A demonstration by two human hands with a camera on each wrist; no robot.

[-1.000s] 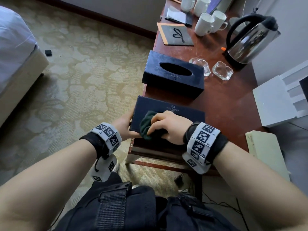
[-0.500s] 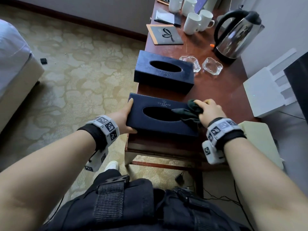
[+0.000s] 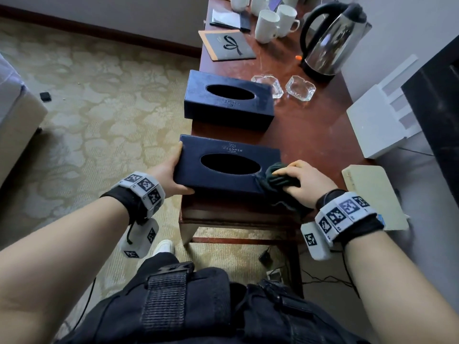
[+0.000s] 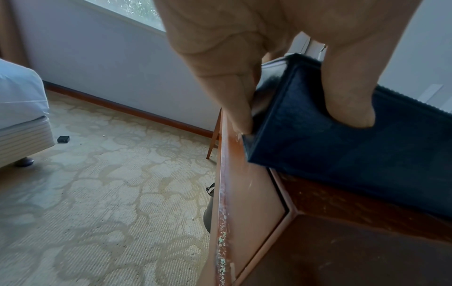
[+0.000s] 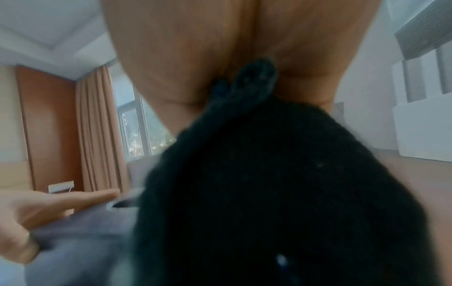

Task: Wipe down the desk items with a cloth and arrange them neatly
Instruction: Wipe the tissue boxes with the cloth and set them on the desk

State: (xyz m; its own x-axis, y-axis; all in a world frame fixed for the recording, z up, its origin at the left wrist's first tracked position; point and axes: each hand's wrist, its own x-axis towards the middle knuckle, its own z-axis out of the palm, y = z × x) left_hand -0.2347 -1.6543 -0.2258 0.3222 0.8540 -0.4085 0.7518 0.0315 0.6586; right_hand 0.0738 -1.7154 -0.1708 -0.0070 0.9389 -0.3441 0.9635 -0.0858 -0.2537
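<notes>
A dark blue tissue box [image 3: 223, 170] with an oval slot lies at the near end of the red-brown desk [image 3: 310, 135]. My left hand [image 3: 171, 175] grips its left end, thumb on the near side and fingers along the end face; the left wrist view shows that box corner [image 4: 305, 135] between thumb and fingers. My right hand [image 3: 298, 180] holds a bunched dark green cloth [image 3: 275, 181] against the box's right near corner. In the right wrist view the cloth [image 5: 281, 193] fills most of the blurred frame. A second, matching tissue box [image 3: 228, 100] sits just beyond.
Behind the far box stand two glass ashtrays [image 3: 300, 88], a steel kettle [image 3: 330, 38], several white mugs [image 3: 267, 26] and a grey folder [image 3: 227, 45]. A white unit [image 3: 380, 120] and a cream box [image 3: 372, 194] flank the desk's right side. Carpet lies left.
My right hand has swept the cloth from the box's left top across to its right end, then back to the near right corner. The left hand has kept its hold.
</notes>
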